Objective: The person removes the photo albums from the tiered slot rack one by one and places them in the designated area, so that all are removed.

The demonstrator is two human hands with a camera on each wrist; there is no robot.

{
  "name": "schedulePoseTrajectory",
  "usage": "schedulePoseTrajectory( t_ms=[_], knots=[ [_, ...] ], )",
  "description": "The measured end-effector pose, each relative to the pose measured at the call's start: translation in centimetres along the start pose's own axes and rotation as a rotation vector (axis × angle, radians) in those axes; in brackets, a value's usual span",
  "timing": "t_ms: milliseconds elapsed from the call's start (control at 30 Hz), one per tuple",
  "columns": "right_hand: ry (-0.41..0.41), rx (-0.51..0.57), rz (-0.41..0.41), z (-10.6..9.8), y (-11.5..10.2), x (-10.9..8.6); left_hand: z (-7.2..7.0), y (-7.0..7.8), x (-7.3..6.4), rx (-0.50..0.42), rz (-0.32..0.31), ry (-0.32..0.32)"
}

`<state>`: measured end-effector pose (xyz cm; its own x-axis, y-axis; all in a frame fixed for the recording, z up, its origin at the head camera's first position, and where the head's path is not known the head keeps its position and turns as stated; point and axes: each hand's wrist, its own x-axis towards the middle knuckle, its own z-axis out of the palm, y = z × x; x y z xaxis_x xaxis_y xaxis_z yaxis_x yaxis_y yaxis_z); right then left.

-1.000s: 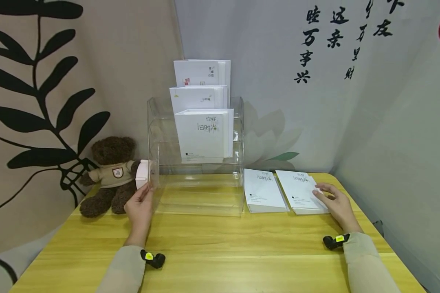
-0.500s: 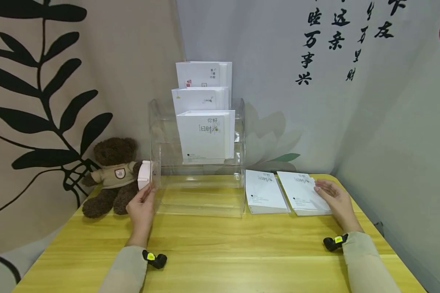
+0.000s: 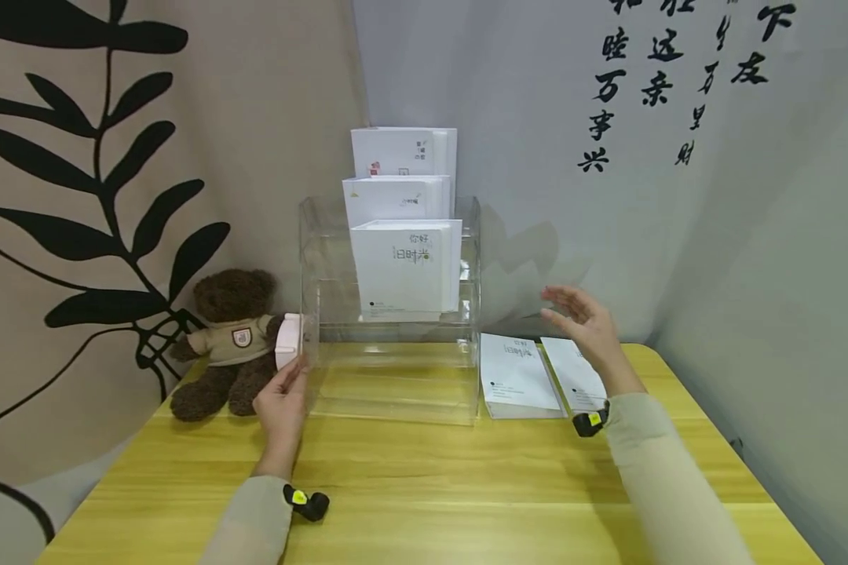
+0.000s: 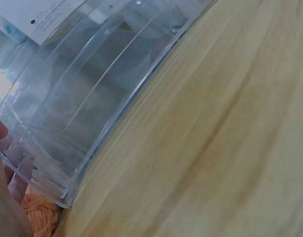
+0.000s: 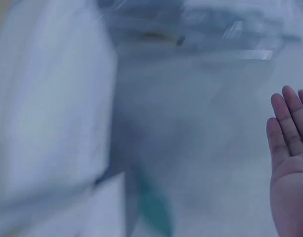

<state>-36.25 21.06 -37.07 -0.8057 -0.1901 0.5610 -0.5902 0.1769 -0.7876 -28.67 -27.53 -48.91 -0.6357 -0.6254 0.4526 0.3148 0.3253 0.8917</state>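
Observation:
My left hand [image 3: 283, 408] pinches the left side wall of a clear tiered display rack [image 3: 396, 396], thumb on one face and fingers showing through the plastic in the left wrist view. White booklets stand in the rack's tiers: a front one [image 3: 399, 275], a middle one [image 3: 381, 200] and a back one [image 3: 392, 149]. Two white booklet stacks, a left stack [image 3: 516, 384] and a right stack [image 3: 572, 373], lie on the table right of the rack. Above the right stack my right hand [image 3: 590, 333] is raised, fingers extended, holding nothing; its palm [image 5: 292, 187] shows in the right wrist view.
A brown teddy bear [image 3: 229, 345] sits left of the rack, a pale pink object [image 3: 288, 339] between them. Orange yarn-like material [image 4: 40, 212] lies by the rack's corner. Walls stand behind and to the right of the wooden table [image 3: 424, 486].
My right hand has left the right booklet stack and moved up and left over it, without a booklet. My left hand stays on the rack. The head view has shifted slightly.

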Motion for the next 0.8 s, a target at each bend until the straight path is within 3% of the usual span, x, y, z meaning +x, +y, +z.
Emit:
schedulePoseTrajectory(
  t_ms=[67, 200, 367, 533, 800],
  knots=[
    [-0.01, 0.039, -0.052, 1.8, -1.1, 2.4, -0.2, -0.1, -0.1, -0.006, 0.001, -0.011],
    [-0.053, 0.099, -0.096, 5.5, -5.4, 6.6, -0.2, -0.1, 0.0, -0.03, 0.015, -0.025],
    [-0.094, 0.122, -0.099, 9.5, -9.0, 10.0, 0.0, -0.1, 0.0, -0.019, 0.005, -0.015],
    [-0.111, 0.093, -0.107, 12.0, -9.4, 11.0, 0.2, 0.1, 0.0, -0.027, -0.002, -0.01],
    [-0.1, 0.018, -0.154, 13.6, -8.8, 11.3, 0.0, 0.1, 0.2, 0.004, 0.009, 0.025]
  ],
)
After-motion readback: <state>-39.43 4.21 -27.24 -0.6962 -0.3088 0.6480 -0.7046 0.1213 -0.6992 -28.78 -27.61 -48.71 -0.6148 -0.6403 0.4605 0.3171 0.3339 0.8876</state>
